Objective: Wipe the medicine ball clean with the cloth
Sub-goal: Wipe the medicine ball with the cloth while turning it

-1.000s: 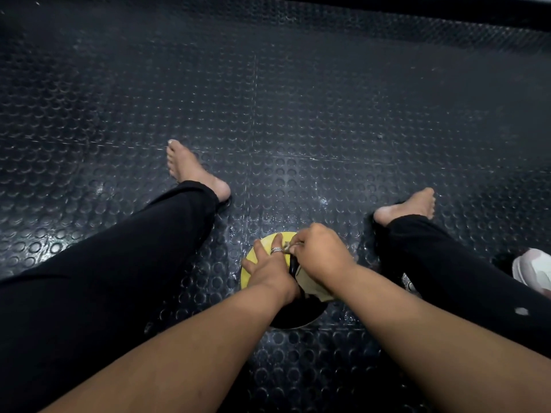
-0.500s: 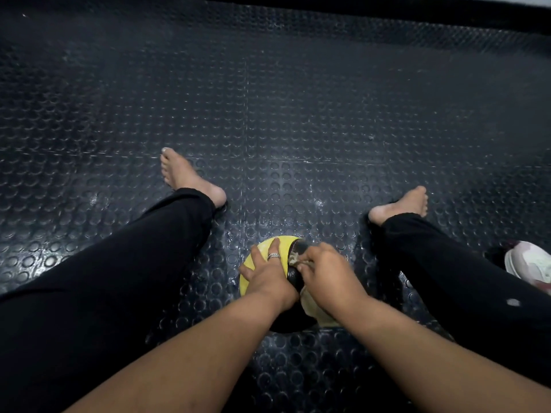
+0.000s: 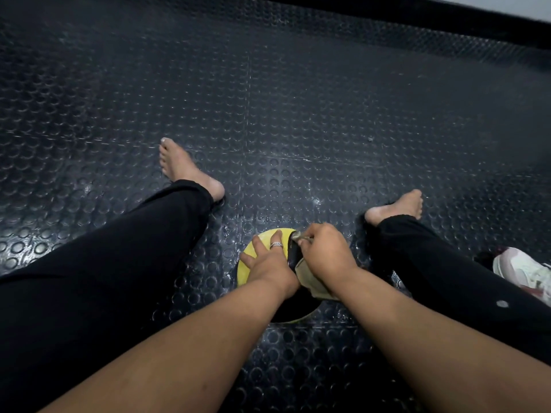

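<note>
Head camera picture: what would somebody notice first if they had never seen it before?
First the yellow and black medicine ball on the dark studded floor, between the person's outstretched legs. The left hand rests flat on its yellow side, while the right hand grips a pale cloth against the ball. A white shoe lies at the right edge.

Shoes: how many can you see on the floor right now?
1. A white shoe lies at the right edge of the view, beside the right leg and partly cut off. A second shoe may be out of view.
</note>
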Available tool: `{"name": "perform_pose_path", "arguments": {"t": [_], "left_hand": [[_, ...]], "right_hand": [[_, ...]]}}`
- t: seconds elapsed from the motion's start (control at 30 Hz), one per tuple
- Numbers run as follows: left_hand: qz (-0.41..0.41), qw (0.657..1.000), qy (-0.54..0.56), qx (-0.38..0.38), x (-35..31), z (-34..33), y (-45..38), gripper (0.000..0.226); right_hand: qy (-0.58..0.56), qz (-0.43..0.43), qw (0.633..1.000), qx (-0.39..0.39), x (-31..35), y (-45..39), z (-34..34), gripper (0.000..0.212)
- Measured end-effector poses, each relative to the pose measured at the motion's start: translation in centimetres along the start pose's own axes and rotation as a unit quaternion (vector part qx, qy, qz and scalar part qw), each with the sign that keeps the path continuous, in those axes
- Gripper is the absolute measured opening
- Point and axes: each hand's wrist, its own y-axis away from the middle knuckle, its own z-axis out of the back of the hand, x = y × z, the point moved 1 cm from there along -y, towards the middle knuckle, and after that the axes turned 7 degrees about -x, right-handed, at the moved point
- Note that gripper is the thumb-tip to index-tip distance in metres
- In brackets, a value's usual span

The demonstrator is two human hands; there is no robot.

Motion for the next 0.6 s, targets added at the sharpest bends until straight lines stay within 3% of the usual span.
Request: {"name": "perform_pose_path", "arguments": {"t": [0.1, 0.27, 0.37, 0.53, 0.6], "left_hand": [[-0.001, 1.0, -0.003, 0.001, 0.0, 0.1, 0.1, 0.101], [-0.01, 0.999, -0.031, 0.023, -0.4, 0.0, 0.7, 0.111], [-0.02, 0.999, -0.037, 0.022, -0.3, -0.2, 0.9, 0.12], [-0.036, 0.999, -0.018, -0.001, 1.0, -0.2, 0.1, 0.12], [-0.036, 0.999, -0.011, 0.0, 1.2, 0.1, -0.2, 0.12]], "right_hand": [[0.032, 0.027, 0.999, -0.013, 0.5, 1.5, -0.1, 0.018], [0.054, -0.002, 0.999, -0.003, 0.6, -0.6, 0.3, 0.016], [0.062, -0.01, 0.997, 0.038, 0.4, -2.4, 0.6, 0.011], [0.041, 0.08, 0.985, 0.149, -0.2, -1.8, 2.8, 0.01], [0.008, 0.063, 0.987, 0.146, -1.7, -1.0, 3.7, 0.007]]}}
